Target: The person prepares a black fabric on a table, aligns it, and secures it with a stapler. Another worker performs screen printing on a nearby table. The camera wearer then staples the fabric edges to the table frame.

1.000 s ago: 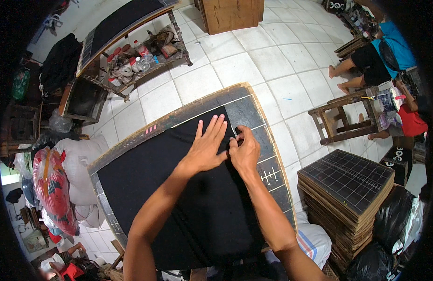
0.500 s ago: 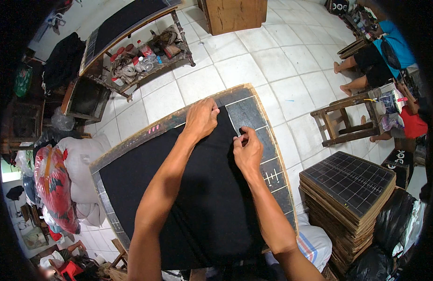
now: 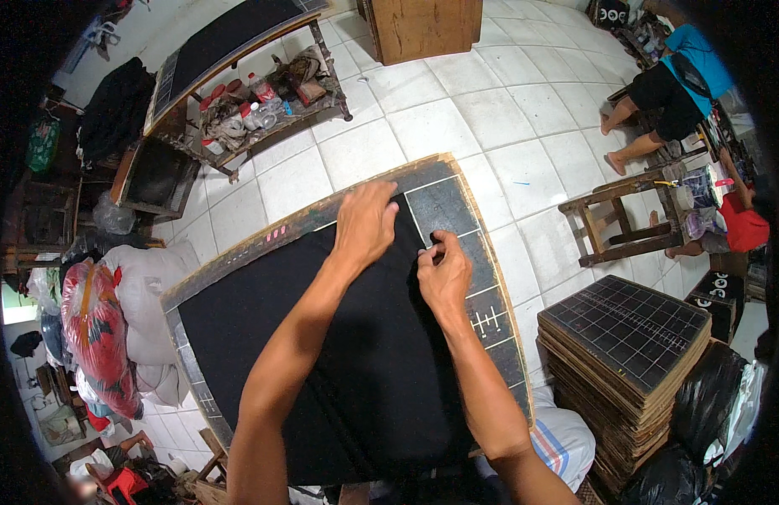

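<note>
A piece of black fabric (image 3: 368, 337) lies over a dark board (image 3: 444, 206) marked with white lines, its far edge running close to the board's far side. My left hand (image 3: 366, 223) rests on the fabric's far edge, fingers stretched out and fairly flat, near the far right corner. At the fabric's right edge, my right hand (image 3: 445, 271) is closed, thumb and fingers pinching the edge beside a white line. Its other fingers curl in. Both forearms reach across the cloth.
On the right stands a tall stack of gridded boards (image 3: 625, 332), with black plastic bags (image 3: 709, 387) beside it. A wooden stool (image 3: 629, 215) and a person in a blue shirt (image 3: 697, 63) are further off. Stuffed bags (image 3: 103, 328) sit at left, below a cluttered bench (image 3: 267, 126).
My left hand's fingers have opened out from a curled grip at the far edge. My right hand keeps its pinch, almost unmoved. The person in blue has shifted slightly.
</note>
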Available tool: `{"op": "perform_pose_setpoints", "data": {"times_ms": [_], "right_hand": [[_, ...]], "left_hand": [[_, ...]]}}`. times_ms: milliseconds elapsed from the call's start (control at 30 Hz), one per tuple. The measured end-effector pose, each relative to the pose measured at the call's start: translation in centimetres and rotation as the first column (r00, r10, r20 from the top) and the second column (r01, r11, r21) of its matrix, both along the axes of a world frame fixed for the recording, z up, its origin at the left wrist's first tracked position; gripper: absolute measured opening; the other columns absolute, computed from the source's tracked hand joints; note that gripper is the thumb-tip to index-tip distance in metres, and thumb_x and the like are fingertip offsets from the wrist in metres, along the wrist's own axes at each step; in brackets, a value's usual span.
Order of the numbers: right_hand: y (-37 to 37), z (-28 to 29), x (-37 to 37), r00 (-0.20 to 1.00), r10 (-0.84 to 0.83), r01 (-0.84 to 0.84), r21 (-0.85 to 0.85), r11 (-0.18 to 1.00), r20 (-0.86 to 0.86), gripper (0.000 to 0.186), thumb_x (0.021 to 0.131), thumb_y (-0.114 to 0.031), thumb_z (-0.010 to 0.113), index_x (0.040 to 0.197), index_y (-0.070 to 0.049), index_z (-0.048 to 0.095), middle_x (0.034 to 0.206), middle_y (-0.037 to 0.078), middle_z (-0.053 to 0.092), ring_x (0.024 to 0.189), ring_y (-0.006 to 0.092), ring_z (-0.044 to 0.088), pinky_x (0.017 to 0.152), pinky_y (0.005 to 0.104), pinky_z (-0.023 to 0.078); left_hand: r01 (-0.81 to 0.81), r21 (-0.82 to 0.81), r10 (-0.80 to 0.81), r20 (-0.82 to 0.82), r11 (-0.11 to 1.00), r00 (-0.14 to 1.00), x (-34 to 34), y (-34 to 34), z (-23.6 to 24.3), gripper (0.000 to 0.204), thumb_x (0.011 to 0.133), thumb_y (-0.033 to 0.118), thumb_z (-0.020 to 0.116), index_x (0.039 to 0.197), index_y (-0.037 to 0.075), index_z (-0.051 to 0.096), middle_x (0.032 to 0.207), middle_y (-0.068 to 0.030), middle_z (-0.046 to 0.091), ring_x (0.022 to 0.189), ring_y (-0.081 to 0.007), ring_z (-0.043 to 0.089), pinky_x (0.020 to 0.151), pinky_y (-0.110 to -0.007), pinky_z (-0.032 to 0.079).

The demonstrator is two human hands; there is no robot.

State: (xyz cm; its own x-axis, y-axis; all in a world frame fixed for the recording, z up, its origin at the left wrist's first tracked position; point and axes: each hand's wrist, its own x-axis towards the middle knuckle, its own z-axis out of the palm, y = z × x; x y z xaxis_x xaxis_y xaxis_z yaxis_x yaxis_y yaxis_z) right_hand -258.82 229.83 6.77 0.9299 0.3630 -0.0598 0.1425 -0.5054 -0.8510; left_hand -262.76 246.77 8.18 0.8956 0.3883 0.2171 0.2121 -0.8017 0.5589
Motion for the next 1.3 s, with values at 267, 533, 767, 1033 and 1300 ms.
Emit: {"op": "perform_pose_setpoints", "data": {"times_ms": [267,533,767,1033,1300], "right_hand": [[0.1,-0.4,-0.1,0.997,0.003,-0.004,0.010,1.000,0.082,0.033,0.082,-0.004,0.067,0.114,0.003,0.065,0.079,0.014,0.068,0.069,0.0245,0.066,0.068,0.0369,0.053],[-0.3,-0.4,0.1,0.997,0.029,-0.029,0.006,1.000,0.065,0.033,0.083,-0.004,0.066,0.115,0.003,0.064,0.079,0.015,0.068,0.070,0.0250,0.067,0.068,0.0371,0.054],[-0.5,-0.1,0.0,0.996,0.051,-0.053,0.030,0.998,0.068,0.033,0.084,-0.008,0.069,0.115,0.001,0.064,0.080,0.015,0.069,0.071,0.0264,0.068,0.068,0.0382,0.054],[0.5,1.9,0.8,0.995,0.067,-0.068,-0.006,0.998,-0.068,0.040,0.080,-0.008,0.074,0.117,0.002,0.064,0.078,0.013,0.070,0.071,0.0246,0.069,0.069,0.0381,0.054],[2.6,0.2,1.6,1.000,0.030,-0.030,0.060,0.998,0.001,0.038,0.079,-0.001,0.072,0.116,0.004,0.064,0.076,0.015,0.069,0.068,0.0248,0.068,0.067,0.0360,0.054]], "left_hand": [[0.229,0.315,-0.114,-0.346,0.921,0.931,-2.1,-1.8,-1.7,0.067,0.104,0.042,0.043,0.155,0.000,0.031,0.166,-0.0137,0.021,0.155,-0.0282,0.016,0.123,-0.060,0.002],[0.245,0.288,-0.145,-0.328,0.926,0.934,-1.7,-1.7,-1.6,0.077,0.103,0.054,0.039,0.155,-0.002,0.030,0.166,-0.0158,0.018,0.155,-0.0286,0.015,0.122,-0.061,-0.001],[0.317,0.251,-0.216,-0.361,0.915,0.907,-2.4,-1.9,-1.7,0.075,0.103,0.052,0.040,0.154,-0.002,0.030,0.166,-0.0160,0.019,0.155,-0.0288,0.015,0.122,-0.061,0.000],[0.020,0.167,0.000,-0.118,0.986,0.993,-3.5,-0.4,-1.5,0.063,0.102,0.034,0.050,0.151,-0.004,0.037,0.161,-0.0208,0.030,0.152,-0.0333,0.023,0.123,-0.056,0.010],[0.140,0.240,-0.093,-0.195,0.961,0.976,-5.1,-1.3,-1.6,0.071,0.098,0.034,0.058,0.152,-0.005,0.034,0.162,-0.0214,0.028,0.152,-0.0352,0.022,0.122,-0.057,0.016]]}}
